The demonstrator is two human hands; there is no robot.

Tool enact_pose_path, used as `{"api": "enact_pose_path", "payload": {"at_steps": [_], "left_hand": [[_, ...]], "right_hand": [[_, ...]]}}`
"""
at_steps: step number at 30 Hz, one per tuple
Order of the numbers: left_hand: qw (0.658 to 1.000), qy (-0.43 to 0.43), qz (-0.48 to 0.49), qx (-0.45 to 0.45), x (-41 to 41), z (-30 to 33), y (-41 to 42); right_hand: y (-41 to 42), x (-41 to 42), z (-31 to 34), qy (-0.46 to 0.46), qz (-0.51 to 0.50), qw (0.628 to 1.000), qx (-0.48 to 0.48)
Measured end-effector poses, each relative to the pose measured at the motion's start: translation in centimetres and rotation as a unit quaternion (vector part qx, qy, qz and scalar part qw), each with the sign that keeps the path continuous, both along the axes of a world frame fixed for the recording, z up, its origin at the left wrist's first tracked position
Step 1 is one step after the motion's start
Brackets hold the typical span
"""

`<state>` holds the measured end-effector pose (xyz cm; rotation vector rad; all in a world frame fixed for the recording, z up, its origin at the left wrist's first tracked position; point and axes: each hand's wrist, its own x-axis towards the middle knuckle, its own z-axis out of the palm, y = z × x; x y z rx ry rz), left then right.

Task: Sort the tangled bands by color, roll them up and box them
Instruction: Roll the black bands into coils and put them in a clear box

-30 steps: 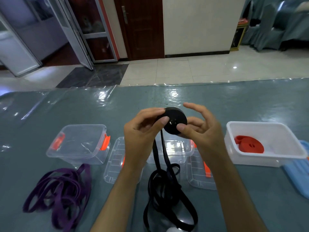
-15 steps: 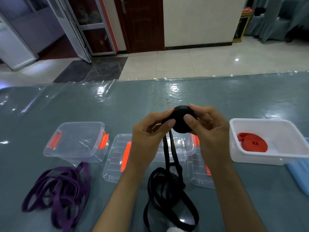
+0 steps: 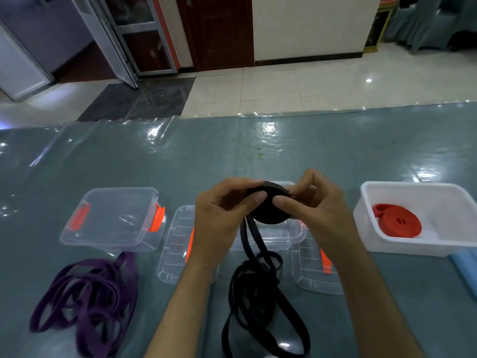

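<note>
A partly rolled black band (image 3: 268, 213) is held above the table between both hands. My left hand (image 3: 222, 215) pinches the roll's left side and my right hand (image 3: 315, 210) pinches its right side. The band's loose end (image 3: 260, 301) hangs down into a tangle on the table in front of me. A purple band (image 3: 87, 293) lies tangled at the near left. A rolled red band (image 3: 398, 224) sits in the white box (image 3: 413, 189) on the right. A clear box (image 3: 113, 218) with orange clips stands at the left; another clear box (image 3: 281, 236) is behind my hands.
Two clear lids (image 3: 175, 249) (image 3: 315, 270) lie flat on either side of the middle box. A light blue object (image 3: 464, 270) sits at the right edge. The table (image 3: 232, 151) has a shiny grey-green plastic cover; tiled floor lies beyond its far edge.
Both hands and the black roll have lowered slightly toward the table. My right fingers, spread a second ago, now close on the roll, which looks a little larger.
</note>
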<state>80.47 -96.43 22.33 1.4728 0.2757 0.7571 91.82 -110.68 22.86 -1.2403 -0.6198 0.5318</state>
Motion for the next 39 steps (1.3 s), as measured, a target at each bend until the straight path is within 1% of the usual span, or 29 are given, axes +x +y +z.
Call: {"api": "enact_pose_path", "payload": {"at_steps": [3, 4, 7, 9, 11, 13, 14, 16, 18, 20, 22, 24, 26, 28, 29, 34, 36, 39], "left_hand": [[0.999, 0.000, 0.031, -0.013, 0.2, 0.3, -0.5], [1.000, 0.001, 0.022, -0.002, 0.3, 0.5, -0.4], [0.998, 0.025, -0.045, 0.046, -0.1, 1.1, 0.7], [0.992, 0.044, -0.059, 0.101, -0.6, 1.2, 1.4], [0.984, 0.062, -0.018, 0.168, -1.1, 1.5, 1.3], [0.980, 0.067, 0.011, 0.188, -1.3, 1.8, 0.5], [0.982, 0.065, 0.010, 0.176, -1.5, 2.0, 0.1], [0.991, 0.053, -0.023, 0.119, -1.9, 2.3, -0.5], [0.994, 0.034, -0.048, 0.092, -2.7, 2.6, -0.7], [0.994, 0.022, -0.043, 0.097, -3.5, 2.9, -1.2], [0.997, 0.021, -0.014, 0.074, -4.0, 3.2, -2.1], [0.998, 0.034, 0.006, 0.044, -4.4, 3.3, -2.8], [0.997, 0.060, -0.023, 0.047, -4.7, 3.4, -3.0], [0.991, 0.091, -0.077, 0.060, -5.0, 3.2, -2.7], [0.990, 0.099, -0.084, 0.063, -5.2, 3.1, -2.5], [0.985, 0.106, -0.026, 0.131, -5.5, 2.8, -3.0], [0.990, 0.096, -0.012, 0.106, -5.5, 2.6, -3.6], [0.993, 0.092, -0.034, 0.071, -5.5, 2.8, -4.1]], "right_hand": [[0.1, -0.2, 0.2, -0.024, -0.021, 0.999, 0.021], [0.2, -0.4, 0.4, -0.033, -0.037, 0.998, 0.038], [0.0, -0.5, 0.2, -0.041, -0.072, 0.993, 0.079], [-0.6, -0.5, 0.3, -0.041, -0.051, 0.996, 0.056], [-1.2, -0.6, 0.3, -0.046, -0.007, 0.999, 0.012], [-1.7, -0.9, 0.6, -0.060, 0.010, 0.998, -0.005], [-1.9, -1.3, 0.8, -0.075, 0.001, 0.997, -0.001], [-2.2, -2.1, 1.2, -0.108, -0.034, 0.993, 0.021], [-2.6, -2.9, 1.4, -0.112, -0.057, 0.991, 0.039], [-2.9, -3.7, 1.4, -0.089, -0.053, 0.994, 0.029], [-3.2, -4.2, 1.5, -0.078, -0.045, 0.996, 0.008], [-3.6, -4.6, 1.6, -0.097, -0.058, 0.994, 0.002], [-3.9, -5.1, 1.7, -0.122, -0.080, 0.989, 0.014], [-4.0, -5.6, 1.6, -0.131, -0.101, 0.986, 0.036], [-4.0, -5.8, 1.5, -0.139, -0.107, 0.984, 0.036], [-4.3, -5.9, 1.2, -0.111, -0.068, 0.991, -0.017], [-4.7, -5.8, 1.4, -0.116, -0.085, 0.989, -0.028], [-5.0, -6.4, 1.6, -0.123, -0.129, 0.984, 0.007]]}}
